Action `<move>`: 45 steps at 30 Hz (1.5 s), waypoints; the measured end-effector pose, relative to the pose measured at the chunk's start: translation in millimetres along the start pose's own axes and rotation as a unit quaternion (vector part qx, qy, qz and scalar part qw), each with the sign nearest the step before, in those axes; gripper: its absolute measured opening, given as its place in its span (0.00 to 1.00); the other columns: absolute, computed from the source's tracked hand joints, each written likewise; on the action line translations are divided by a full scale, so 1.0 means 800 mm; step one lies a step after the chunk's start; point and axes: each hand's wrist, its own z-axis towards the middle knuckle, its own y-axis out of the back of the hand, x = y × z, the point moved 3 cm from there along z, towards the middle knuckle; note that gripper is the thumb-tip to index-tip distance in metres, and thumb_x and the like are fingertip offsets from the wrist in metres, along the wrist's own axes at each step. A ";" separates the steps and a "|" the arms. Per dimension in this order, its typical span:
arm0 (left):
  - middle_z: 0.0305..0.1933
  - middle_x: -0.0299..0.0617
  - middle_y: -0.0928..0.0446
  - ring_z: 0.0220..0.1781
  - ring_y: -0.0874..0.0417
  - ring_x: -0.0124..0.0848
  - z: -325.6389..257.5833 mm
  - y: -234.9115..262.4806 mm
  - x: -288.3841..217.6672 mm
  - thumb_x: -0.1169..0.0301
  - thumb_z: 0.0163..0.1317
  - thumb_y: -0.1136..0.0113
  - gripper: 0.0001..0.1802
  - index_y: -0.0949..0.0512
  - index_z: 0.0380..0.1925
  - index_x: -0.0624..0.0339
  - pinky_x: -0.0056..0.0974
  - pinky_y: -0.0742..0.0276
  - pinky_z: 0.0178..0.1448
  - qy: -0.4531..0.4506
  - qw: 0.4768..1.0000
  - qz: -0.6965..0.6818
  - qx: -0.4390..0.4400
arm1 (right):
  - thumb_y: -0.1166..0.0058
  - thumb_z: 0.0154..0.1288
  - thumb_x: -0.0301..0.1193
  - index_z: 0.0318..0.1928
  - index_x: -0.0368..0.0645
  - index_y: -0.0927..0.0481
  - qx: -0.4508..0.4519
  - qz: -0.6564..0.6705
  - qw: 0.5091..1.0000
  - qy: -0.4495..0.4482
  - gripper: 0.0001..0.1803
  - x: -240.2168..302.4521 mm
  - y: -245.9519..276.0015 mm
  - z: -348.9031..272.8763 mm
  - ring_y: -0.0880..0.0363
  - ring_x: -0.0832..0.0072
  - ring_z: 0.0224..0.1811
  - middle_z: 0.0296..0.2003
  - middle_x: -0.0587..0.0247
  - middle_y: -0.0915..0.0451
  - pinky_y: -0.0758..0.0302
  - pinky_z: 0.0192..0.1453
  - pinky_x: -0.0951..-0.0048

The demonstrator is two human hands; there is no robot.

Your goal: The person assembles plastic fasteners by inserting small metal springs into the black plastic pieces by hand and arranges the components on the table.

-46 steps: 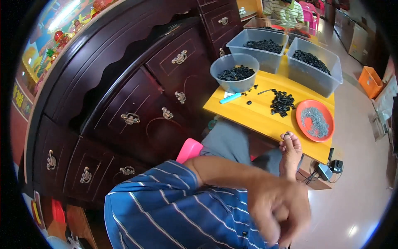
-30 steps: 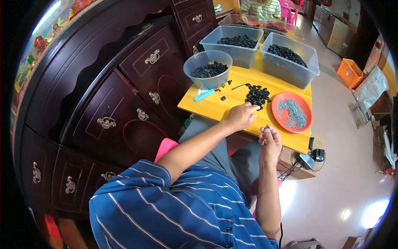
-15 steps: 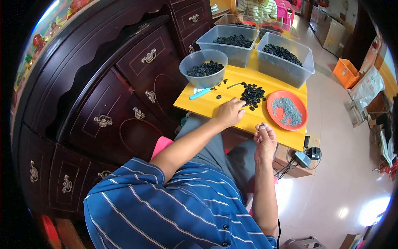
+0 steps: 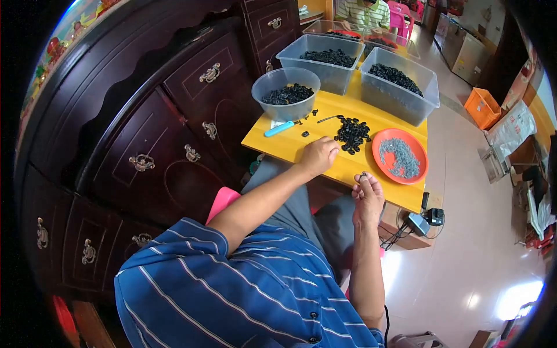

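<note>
At the near edge of the yellow table (image 4: 397, 196), a small dark piece (image 4: 364, 175) sits between the thumb and fingers of my right hand (image 4: 368, 191). I have it pinched, with my fingers closed about it; most of it is covered, so I cannot make out its shape.

My left hand (image 4: 319, 155) is at the table's edge too, well apart from my right, its fingers curled in. I cannot tell whether there is anything in them. Just beyond its fingertips lies a loose heap of black pieces (image 4: 353, 134), shiny and rounded.

To the right of the heap I have a red dish (image 4: 418, 147), with small grey pieces (image 4: 407, 160) spread over much of its inside. To the left, one black piece (image 4: 306, 134) lies by itself near a tool with a light blue handle (image 4: 279, 129). A thin dark rod (image 4: 328, 119) lies beside the heap, on its far left side.

Farther back stand a round translucent tub (image 4: 284, 111) and two rectangular ones, the left bin (image 4: 325, 72) and the right bin (image 4: 394, 103), all holding black pieces. Across the table sits another person in a striped top (image 4: 375, 14). A dark wooden cabinet (image 4: 191, 104) runs along my left, and an orange crate (image 4: 483, 108) rests on the floor at the right.
</note>
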 end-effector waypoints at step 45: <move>0.38 0.46 0.20 0.43 0.16 0.49 0.065 -0.017 0.003 0.65 0.66 0.40 0.07 0.22 0.37 0.56 0.53 0.20 0.45 -0.117 0.980 0.083 0.136 | 0.41 0.73 0.27 0.49 0.43 0.19 -0.002 -0.010 1.000 -0.014 0.07 -0.001 -0.004 0.000 0.21 0.83 0.29 0.38 0.66 0.14 0.26 0.34 0.84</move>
